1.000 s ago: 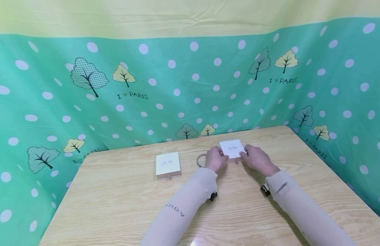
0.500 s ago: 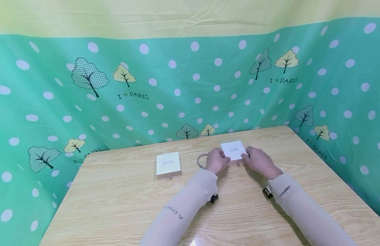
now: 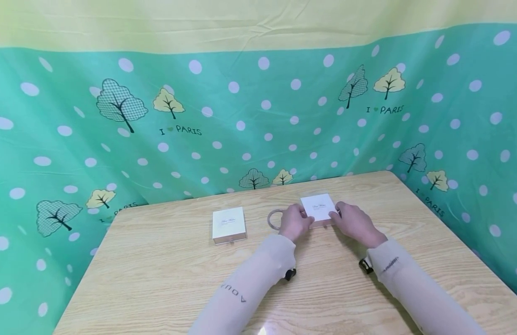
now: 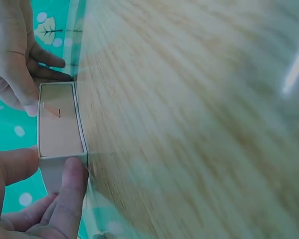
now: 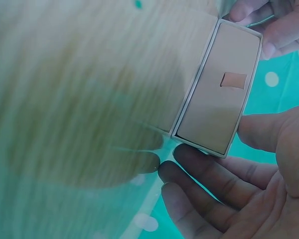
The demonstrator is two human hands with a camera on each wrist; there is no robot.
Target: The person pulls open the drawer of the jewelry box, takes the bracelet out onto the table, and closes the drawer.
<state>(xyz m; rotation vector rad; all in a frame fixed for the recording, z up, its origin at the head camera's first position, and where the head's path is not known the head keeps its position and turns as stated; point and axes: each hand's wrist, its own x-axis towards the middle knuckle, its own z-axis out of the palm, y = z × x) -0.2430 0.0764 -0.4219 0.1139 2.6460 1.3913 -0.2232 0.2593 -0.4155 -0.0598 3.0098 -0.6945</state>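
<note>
- While a square white box with pinkish-brown sides lay leftmost on the pale wood-grain table, a round grey ring lay to its right, just beside the left hand.
- Thumb on top, fingers against the side, the left hand pinched the near-left corner of a second square white box, flat on the table.
- The right hand pinched its near-right corner, thumb at the top edge.

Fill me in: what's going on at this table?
A person's left hand and right hand have a white box between them, fingers at its opposite sides. Its front panel, with a small tab, looks closed. A gray ring lies by the left hand; a second white box sits farther left, untouched.
</note>
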